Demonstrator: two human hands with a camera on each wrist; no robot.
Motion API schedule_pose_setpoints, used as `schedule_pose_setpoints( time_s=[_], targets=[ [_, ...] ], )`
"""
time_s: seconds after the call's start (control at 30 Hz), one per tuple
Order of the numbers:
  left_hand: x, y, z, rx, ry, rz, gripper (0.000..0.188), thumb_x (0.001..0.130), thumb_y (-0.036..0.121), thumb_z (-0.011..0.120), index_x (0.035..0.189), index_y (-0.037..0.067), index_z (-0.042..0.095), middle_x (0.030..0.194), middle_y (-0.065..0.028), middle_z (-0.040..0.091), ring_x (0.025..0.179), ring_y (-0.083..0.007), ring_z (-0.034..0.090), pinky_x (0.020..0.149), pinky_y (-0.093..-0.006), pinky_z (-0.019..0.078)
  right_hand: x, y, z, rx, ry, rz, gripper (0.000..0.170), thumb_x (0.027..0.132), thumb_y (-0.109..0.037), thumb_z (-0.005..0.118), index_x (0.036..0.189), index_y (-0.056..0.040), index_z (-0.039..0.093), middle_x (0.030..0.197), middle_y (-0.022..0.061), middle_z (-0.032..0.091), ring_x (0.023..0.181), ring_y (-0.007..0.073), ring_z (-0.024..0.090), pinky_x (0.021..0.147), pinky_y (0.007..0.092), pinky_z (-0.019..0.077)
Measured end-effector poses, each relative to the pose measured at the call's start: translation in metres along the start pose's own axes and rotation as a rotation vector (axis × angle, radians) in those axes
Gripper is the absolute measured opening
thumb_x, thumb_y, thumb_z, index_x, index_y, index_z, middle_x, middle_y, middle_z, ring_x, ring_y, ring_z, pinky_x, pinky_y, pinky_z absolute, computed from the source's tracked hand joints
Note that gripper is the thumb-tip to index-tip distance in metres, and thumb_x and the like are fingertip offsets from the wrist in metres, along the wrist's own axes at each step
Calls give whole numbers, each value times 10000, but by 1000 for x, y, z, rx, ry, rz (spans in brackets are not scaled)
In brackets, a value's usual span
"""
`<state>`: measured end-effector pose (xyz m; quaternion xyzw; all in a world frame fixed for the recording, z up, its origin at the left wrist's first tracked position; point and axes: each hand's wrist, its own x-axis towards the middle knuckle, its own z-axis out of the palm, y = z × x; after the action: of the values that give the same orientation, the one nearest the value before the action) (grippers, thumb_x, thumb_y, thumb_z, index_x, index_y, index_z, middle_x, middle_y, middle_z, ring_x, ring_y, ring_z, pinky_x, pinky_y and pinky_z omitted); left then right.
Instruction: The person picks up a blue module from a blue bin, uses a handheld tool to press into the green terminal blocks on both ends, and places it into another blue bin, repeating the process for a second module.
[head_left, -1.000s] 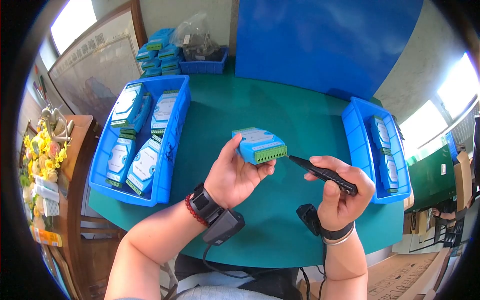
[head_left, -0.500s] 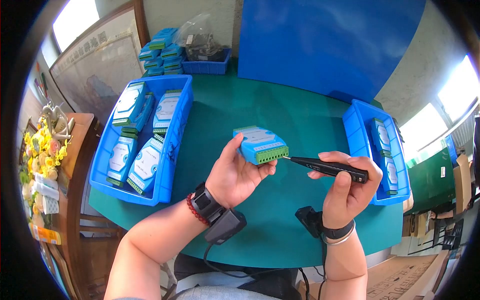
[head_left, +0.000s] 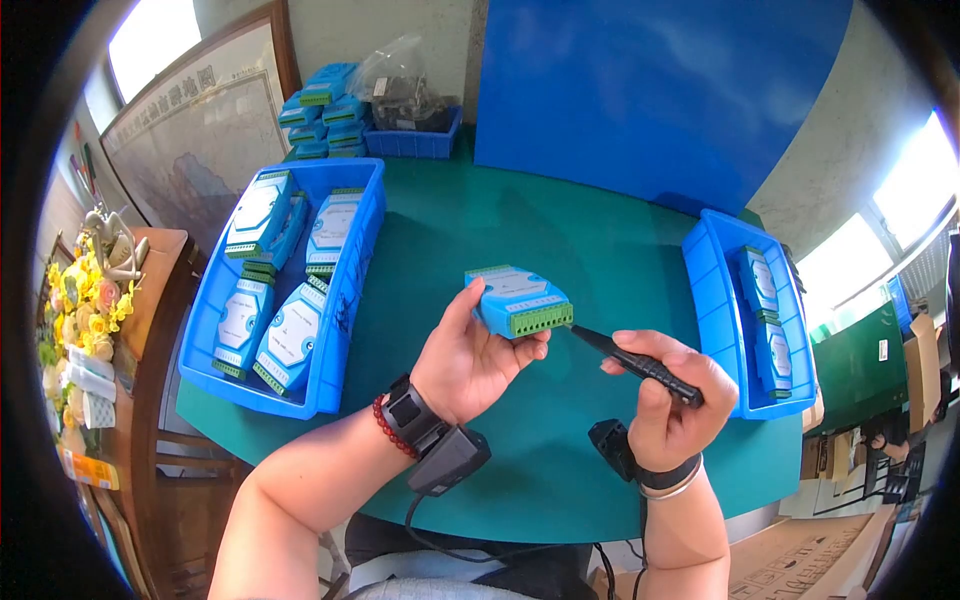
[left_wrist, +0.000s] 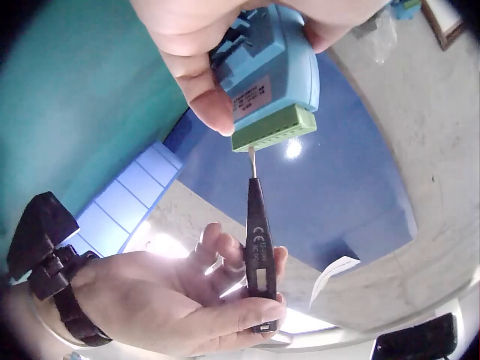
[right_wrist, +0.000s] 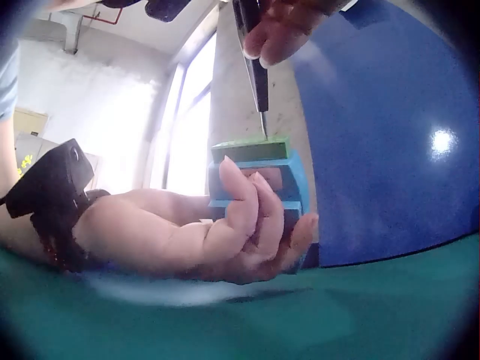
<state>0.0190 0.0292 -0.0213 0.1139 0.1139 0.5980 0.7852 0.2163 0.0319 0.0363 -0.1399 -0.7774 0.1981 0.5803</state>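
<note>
The left hand [head_left: 462, 350] grips a blue module [head_left: 515, 290] with a white label, holding it above the table. Its green terminal strip [head_left: 541, 320] faces the right hand [head_left: 680, 400]. Between thumb and fingers, the right hand pinches a black screwdriver [head_left: 640, 366]. In the left wrist view the metal tip of the screwdriver [left_wrist: 257, 225] meets the edge of the green strip [left_wrist: 274, 129]. The right wrist view shows the tip at the top of the strip [right_wrist: 251, 148], with the left hand's fingers [right_wrist: 251, 206] curled round the module.
A blue bin [head_left: 329, 375] holding several modules stands at the left of the green table [head_left: 430, 240]; another bin [head_left: 715, 300] with modules is at the right. Stacked modules [head_left: 345, 108] and a small tray [head_left: 410, 143] with a plastic bag sit at the back left, beside a blue panel [head_left: 640, 90].
The right hand has shifted slightly left and down from half a second ago, and the screwdriver slants more steeply. The module in the left hand has tilted and dropped slightly.
</note>
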Motion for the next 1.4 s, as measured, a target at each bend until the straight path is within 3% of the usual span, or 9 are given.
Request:
schedule_pose_setpoints(
  time_s=[0.1, 0.6, 1.07, 1.17, 1.27, 1.4],
  targets=[
    [0, -1, 0, 0, -29, 2, 465, 968, 405, 446, 1238, 28, 484, 1128, -169, 590, 934, -297, 591, 806, -391, 502, -2, -1, 1, 82, 98, 94, 268, 940, -117, 545, 1109, -31, 356, 971, 303, 625, 726, 254, 659, 644, 341, 560],
    [-1, -3, 3, 10, 4, 12, 455, 967, 403, 454, 1236, 36, 482, 1120, -162, 592, 923, -283, 592, 804, -385, 499, -1, -1, 3, 127, 144, 169, 288, 945, -144, 541, 1107, -24, 335, 968, 295, 620, 710, 238, 660, 657, 327, 564],
    [1, -2, -1, 1, -2, 13, 437, 969, 394, 450, 1207, 31, 505, 1107, -162, 599, 913, -287, 591, 797, -384, 501, -3, 1, 2, -83, -73, -66, 267, 905, -91, 590, 1103, -60, 413, 961, 268, 648, 684, 280, 663, 590, 340, 545],
    [0, -2, 3, 4, 17, 16, 432, 971, 387, 449, 1203, 23, 470, 1124, -173, 580, 903, -297, 588, 770, -399, 504, 0, -3, 1, -14, -45, 8, 277, 919, -123, 582, 1093, -51, 378, 968, 283, 637, 696, 267, 661, 605, 334, 549],
    [-1, -2, 4, 28, 11, 26, 451, 962, 400, 460, 1214, 27, 479, 1116, -174, 588, 910, -295, 589, 783, -395, 501, -2, -3, 7, 114, 145, 122, 293, 934, -166, 567, 1083, -39, 349, 977, 299, 622, 705, 246, 656, 628, 325, 555],
    [-1, -2, 4, 37, -5, 31, 473, 955, 414, 469, 1232, 31, 484, 1108, -174, 596, 914, -290, 592, 795, -388, 499, 2, -3, 8, 150, 242, 224, 305, 952, -212, 538, 1084, -26, 336, 946, 278, 619, 658, 229, 641, 611, 320, 557]
  ],
)
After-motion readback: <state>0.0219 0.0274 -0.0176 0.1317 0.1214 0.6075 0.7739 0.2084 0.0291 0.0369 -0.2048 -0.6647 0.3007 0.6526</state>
